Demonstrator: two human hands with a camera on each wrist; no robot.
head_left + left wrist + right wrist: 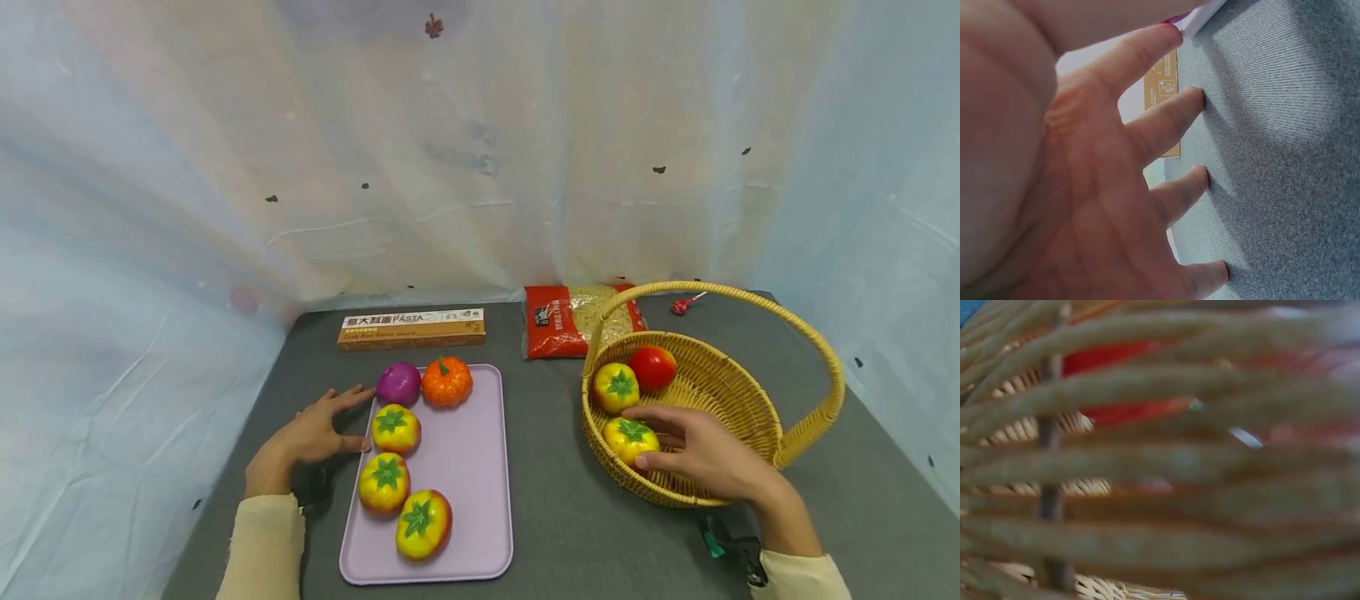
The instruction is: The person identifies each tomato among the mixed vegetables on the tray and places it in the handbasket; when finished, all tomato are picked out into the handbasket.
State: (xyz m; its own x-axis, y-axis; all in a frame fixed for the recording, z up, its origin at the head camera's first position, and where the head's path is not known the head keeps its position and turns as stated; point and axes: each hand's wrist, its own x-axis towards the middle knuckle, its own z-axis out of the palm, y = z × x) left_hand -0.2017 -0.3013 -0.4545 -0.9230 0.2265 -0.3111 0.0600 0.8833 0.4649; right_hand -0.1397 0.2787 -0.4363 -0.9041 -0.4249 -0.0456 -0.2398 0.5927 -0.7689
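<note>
My right hand [705,454] reaches into a wicker basket [738,400], thumb and fingers around a toy persimmon [628,438], yellow-red with a green leaf top. Beside it in the basket lie another persimmon [615,387] and a smooth red fruit [652,367]. In the right wrist view the blurred basket weave hides the hand. At the left, my left hand [309,435] has its fingers spread, fingertips on the table and thumb at the edge of a lilac tray [480,500]. The tray holds several persimmons [423,525], a purple onion [398,384] and a small orange pumpkin [447,382].
Behind the tray lies a pasta box [411,330]. A red bag of pasta [558,322] lies behind the basket, partly overlapped by its tall handle [813,342]. A small red-headed item [681,306] is at the back right. Pale curtains [480,167] enclose the grey table [547,467].
</note>
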